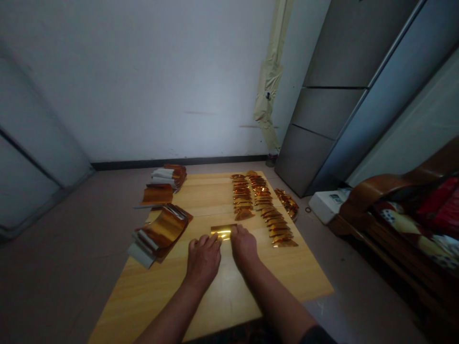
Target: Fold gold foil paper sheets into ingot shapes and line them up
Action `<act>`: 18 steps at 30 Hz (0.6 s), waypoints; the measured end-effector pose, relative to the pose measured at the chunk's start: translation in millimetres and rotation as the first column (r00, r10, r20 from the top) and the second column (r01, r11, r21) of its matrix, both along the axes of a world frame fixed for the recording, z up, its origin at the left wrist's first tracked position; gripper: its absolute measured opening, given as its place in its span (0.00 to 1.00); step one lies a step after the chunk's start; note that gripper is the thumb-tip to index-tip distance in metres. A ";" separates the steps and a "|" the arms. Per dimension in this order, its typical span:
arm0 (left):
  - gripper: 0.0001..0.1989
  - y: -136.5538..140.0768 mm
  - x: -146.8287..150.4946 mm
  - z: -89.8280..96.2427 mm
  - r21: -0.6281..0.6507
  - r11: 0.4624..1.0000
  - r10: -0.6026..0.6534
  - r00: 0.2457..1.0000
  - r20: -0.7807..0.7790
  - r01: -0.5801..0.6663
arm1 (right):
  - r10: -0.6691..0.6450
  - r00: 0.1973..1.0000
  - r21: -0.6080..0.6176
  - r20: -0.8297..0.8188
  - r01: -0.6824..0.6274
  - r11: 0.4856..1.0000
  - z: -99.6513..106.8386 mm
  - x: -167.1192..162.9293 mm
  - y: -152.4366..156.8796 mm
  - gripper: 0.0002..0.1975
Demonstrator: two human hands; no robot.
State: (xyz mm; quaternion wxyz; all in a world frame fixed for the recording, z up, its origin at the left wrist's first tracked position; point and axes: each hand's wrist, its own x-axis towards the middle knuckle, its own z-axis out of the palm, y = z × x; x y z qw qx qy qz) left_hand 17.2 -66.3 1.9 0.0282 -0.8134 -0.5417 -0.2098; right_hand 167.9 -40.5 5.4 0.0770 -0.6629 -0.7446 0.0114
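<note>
A shiny gold foil paper (224,232) lies on the wooden table between my two hands, bent or folded into a narrow strip. My left hand (204,258) presses its curled fingers on the near left part of the strip. At the right end my right hand (245,246) pinches the paper, its thumb and fingers closed; the fingertips partly hide that end. To the left lies a stack of loose gold sheets (167,227) with pale undersides. Rows of folded gold foil pieces (244,196) stand beyond and to the right of my hands.
The wooden table (283,282) carries more gold sheets (158,195) at its far left edge. Beyond its right edge sits a pile of folded gold pieces (287,203). A grey refrigerator (319,110), a white box (325,206) and a wooden bench (380,191) are at the right.
</note>
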 end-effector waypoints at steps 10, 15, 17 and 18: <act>0.18 2.6 -0.9 -5.0 -0.011 1.000 -0.015 1.000 0.010 0.015 | 0.100 0.978 0.183 -0.180 -0.067 0.981 -3.4 12.7 -4.0 0.06; 0.18 8.0 -2.8 -9.7 0.038 0.999 -0.026 0.997 0.066 0.024 | 0.132 0.949 0.216 -0.287 -0.070 0.974 -6.1 16.6 -3.7 0.05; 0.17 10.3 -2.1 -7.7 0.050 0.999 -0.006 0.995 0.102 0.001 | 0.141 0.934 0.225 -0.329 -0.068 0.972 -7.4 17.9 -3.6 0.07; 0.17 11.6 -1.3 -6.0 0.047 0.999 0.003 0.993 0.119 -0.008 | 0.144 0.927 0.227 -0.347 -0.066 0.972 -7.8 18.3 -3.5 0.08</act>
